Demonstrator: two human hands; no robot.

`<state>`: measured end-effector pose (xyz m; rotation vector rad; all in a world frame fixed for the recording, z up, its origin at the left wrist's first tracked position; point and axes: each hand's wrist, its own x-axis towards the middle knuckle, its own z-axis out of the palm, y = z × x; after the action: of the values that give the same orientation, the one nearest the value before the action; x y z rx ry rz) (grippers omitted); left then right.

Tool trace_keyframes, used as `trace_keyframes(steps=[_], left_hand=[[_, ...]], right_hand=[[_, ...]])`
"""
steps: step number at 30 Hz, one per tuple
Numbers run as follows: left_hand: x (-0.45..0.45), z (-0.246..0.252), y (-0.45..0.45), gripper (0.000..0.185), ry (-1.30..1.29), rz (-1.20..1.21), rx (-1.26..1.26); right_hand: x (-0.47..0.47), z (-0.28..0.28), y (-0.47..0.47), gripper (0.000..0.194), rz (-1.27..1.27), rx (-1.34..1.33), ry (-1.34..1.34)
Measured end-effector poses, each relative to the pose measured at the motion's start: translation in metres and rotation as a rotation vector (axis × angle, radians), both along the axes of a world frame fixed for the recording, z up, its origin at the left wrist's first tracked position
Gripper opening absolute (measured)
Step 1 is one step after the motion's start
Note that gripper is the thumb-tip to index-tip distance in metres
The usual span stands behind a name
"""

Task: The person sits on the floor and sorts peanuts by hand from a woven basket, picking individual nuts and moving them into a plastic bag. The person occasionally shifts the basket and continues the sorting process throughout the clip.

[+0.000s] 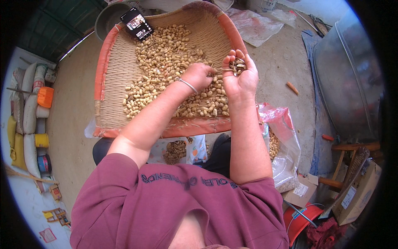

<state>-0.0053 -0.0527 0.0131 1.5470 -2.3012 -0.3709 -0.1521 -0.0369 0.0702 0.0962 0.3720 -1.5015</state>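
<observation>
A woven winnowing basket (113, 76) with an orange-red bound rim lies before me, bearing a spread of unshelled peanuts (155, 70). My left hand (199, 77), a silver bangle at its wrist, reaches down into the peanuts near the basket's middle. Its fingertips are curled and partly hidden, so whether they pinch anything is unclear. Palm up, my right hand (240, 76) is cupped at the basket's right side. In it lies a small heap of dark, shrivelled peanuts and stalk bits (237, 66).
A lit phone (136, 24) leans at the basket's far left corner. Below the near rim, a patterned bag (199, 149) holds brown debris. At right stand a clear plastic bag (284, 146) with peanuts and a large metal vessel (345, 84). Sacks (29, 115) line the left wall.
</observation>
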Motion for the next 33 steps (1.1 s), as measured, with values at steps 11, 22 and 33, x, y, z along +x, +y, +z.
trace_keyframes(steps=[11,22,33], left_hand=[[-0.008,-0.002,-0.002,0.018,-0.024,0.023,0.019],[-0.002,-0.01,0.001,0.015,0.068,-0.054,-0.137],[0.016,0.017,0.011,0.015,0.873,0.165,0.382]], right_hand=[[0.0,-0.001,0.0,0.023,0.003,-0.015,0.005],[0.002,0.0,0.0,0.025,0.027,-0.003,0.049],[0.005,-0.006,0.0,0.022,0.014,0.051,0.077]])
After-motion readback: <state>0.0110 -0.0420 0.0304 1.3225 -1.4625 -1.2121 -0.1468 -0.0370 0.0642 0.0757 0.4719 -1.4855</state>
